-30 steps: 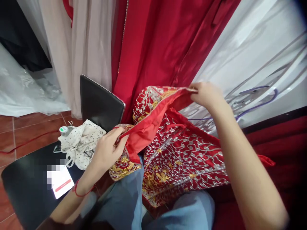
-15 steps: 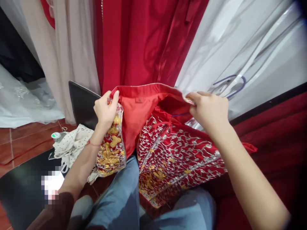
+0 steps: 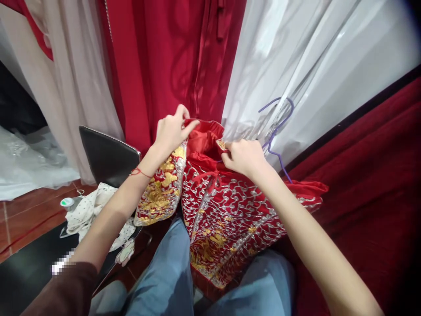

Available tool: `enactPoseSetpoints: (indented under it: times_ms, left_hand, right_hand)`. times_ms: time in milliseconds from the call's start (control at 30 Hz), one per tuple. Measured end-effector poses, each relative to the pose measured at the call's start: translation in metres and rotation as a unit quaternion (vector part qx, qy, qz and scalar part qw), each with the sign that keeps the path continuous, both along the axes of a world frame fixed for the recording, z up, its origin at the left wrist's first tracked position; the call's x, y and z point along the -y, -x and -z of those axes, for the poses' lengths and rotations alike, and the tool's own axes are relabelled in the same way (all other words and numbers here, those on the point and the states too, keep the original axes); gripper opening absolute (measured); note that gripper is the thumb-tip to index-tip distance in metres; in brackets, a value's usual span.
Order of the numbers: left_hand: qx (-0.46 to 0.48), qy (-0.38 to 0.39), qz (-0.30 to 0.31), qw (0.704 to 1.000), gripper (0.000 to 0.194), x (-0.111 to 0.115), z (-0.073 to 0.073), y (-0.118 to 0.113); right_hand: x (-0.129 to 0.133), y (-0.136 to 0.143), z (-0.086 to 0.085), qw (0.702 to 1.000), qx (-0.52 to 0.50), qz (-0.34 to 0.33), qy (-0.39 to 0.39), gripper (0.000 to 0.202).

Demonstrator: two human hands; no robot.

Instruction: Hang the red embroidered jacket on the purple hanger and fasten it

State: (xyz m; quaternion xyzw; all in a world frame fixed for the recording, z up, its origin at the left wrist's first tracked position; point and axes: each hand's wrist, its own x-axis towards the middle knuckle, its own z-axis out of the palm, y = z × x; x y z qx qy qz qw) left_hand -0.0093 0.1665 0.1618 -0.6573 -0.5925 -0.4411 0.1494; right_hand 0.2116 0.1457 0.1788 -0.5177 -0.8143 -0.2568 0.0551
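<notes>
A red garment [image 3: 161,191] with gold and silver embroidery and a shiny red lining hangs in front of my knees. My left hand [image 3: 171,131] pinches its upper edge between thumb and fingers. Closed on another part of that edge, at the silver and gold trim, is my right hand [image 3: 245,156]. Below and to the right, a red cloth piece [image 3: 237,210] with silver scrollwork and a small red tie lies over my lap; whether it joins the held garment I cannot tell. A purple hanger [image 3: 272,136] sticks up from its right side.
Red [image 3: 171,66], white [image 3: 263,57] and pale pink cloth [image 3: 79,74] hangs ahead. To the left, a black chair [image 3: 108,156] stands near a black seat [image 3: 26,259] bearing dotted white cloth [image 3: 88,210] and a white-lidded container [image 3: 67,202]. Dark red cloth [image 3: 362,210] covers the right side.
My hands have come closer together, so the stretched upper edge has folded inward and less lining shows. The view has shifted, and more of the purple hanger is visible.
</notes>
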Motion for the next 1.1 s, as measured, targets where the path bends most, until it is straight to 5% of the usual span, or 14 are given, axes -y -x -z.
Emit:
enactPoseSetpoints:
  times_ms: [167, 400, 567, 667, 733, 800, 867, 967, 1100]
  left_hand:
    - [-0.103, 0.059, 0.22, 0.968, 0.049, 0.037, -0.004, -0.038]
    - [-0.168, 0.159, 0.399, 0.887, 0.034, 0.025, -0.017, -0.058]
    - [-0.155, 0.151, 0.363, 0.906, 0.022, 0.035, -0.016, -0.064]
    - [-0.145, 0.129, 0.304, 0.933, 0.023, 0.045, -0.012, -0.062]
    - [-0.139, 0.116, 0.289, 0.94, 0.023, 0.047, -0.01, -0.06]
    - [-0.128, 0.111, 0.283, 0.944, 0.023, 0.044, -0.009, -0.058]
    - [-0.116, 0.106, 0.276, 0.948, 0.023, 0.038, -0.012, -0.059]
    - [-0.094, 0.081, 0.266, 0.956, 0.024, 0.028, -0.024, -0.067]
    - [-0.078, 0.085, 0.292, 0.95, 0.027, 0.019, -0.047, -0.083]
  right_hand:
    - [0.008, -0.008, 0.012, 0.994, -0.08, -0.055, -0.057, 0.037]
    - [0.002, -0.037, 0.024, 0.967, -0.112, -0.218, -0.074, 0.023]
    - [0.002, -0.06, 0.036, 0.907, -0.201, -0.36, -0.08, 0.018]
    - [-0.007, -0.088, 0.044, 0.81, -0.412, -0.371, -0.193, 0.024]
    - [-0.017, -0.114, 0.045, 0.746, -0.545, -0.298, -0.24, 0.02]
    - [-0.029, -0.14, 0.041, 0.772, -0.596, -0.183, -0.127, 0.014]
    - [-0.035, -0.159, 0.031, 0.82, -0.555, -0.077, 0.115, 0.023]
    - [-0.026, -0.164, 0.014, 0.801, -0.464, -0.034, 0.376, 0.043]
    - [0.0, -0.142, 0.002, 0.8, -0.463, -0.103, 0.366, 0.057]
